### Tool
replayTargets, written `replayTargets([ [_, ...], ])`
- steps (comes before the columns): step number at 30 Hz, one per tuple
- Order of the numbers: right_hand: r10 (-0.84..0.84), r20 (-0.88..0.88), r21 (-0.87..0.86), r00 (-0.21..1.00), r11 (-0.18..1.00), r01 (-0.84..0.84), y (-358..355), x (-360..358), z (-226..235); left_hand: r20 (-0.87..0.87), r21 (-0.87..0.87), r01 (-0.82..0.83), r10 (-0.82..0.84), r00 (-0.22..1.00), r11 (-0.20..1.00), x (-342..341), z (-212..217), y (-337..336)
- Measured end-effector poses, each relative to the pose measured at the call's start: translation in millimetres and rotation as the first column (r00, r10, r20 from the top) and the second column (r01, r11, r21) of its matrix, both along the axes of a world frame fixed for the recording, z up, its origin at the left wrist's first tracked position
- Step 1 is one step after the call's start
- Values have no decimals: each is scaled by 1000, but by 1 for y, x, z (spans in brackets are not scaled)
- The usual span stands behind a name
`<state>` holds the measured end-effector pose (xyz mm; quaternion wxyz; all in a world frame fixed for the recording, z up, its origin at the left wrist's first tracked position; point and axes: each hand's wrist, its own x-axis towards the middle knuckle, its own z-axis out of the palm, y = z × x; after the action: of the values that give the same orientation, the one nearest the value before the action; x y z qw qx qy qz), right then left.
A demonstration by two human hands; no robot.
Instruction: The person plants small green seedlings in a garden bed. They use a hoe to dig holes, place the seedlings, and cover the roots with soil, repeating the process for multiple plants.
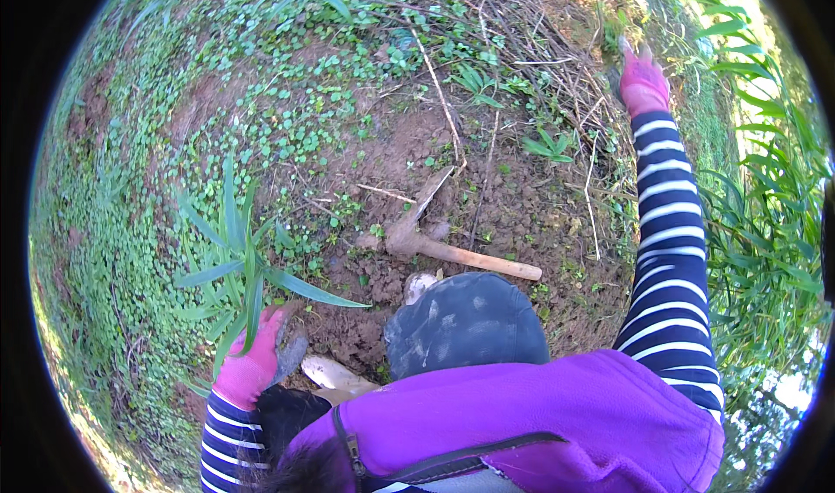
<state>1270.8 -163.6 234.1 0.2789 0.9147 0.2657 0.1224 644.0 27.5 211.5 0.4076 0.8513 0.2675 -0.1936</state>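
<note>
My left hand [246,363], in a pink glove with a grey palm, is low on the left. Its fingers are curled at the base of a long-leaved green plant [246,263], whose stem they appear to grip; a blade of it crosses the glove. Far to the upper right, my right hand [644,83] reaches out in a matching glove, fingers stretched and apart. Just beyond its fingertips is a blurred yellow-green tuft of weed [619,28]. A hoe with a short wooden handle [483,259] and a soil-covered blade [422,208] lies on the brown soil, untouched by either hand.
Low round-leaved weeds [174,145] cover the ground on the left. Dry twigs [557,76] are heaped near my right hand, and tall leafy plants [770,189] stand along the right. A dark rounded, soil-smudged item [470,323] and muddy pale footwear [335,375] are close to me.
</note>
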Motion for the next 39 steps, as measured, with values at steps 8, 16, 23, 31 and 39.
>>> replayTargets([
  [8, 339, -910, 208, 240, 872, -443, -58, -246, -127, 9, 61, 20, -20, 1000, 998, 3, 4, -2],
  [16, 174, -950, 96, 259, 953, -287, -66, -296, -158, -78, 62, 46, -41, 996, 997, 3, 0, 0],
  [23, 383, -851, 389, 360, 919, -60, -19, -269, -87, -14, -2, -35, 35, 999, 999, 5, 2, -2],
  [31, 638, -770, 16, 24, -19, 1000, -61, -253, -129, -14, 28, 1, -1, 1000, 1000, 4, 4, 0],
  [39, 422, -857, 392, 294, 166, 905, -108, -206, -89, 26, -9, 59, -59, 998, 998, 0, -5, 0],
])
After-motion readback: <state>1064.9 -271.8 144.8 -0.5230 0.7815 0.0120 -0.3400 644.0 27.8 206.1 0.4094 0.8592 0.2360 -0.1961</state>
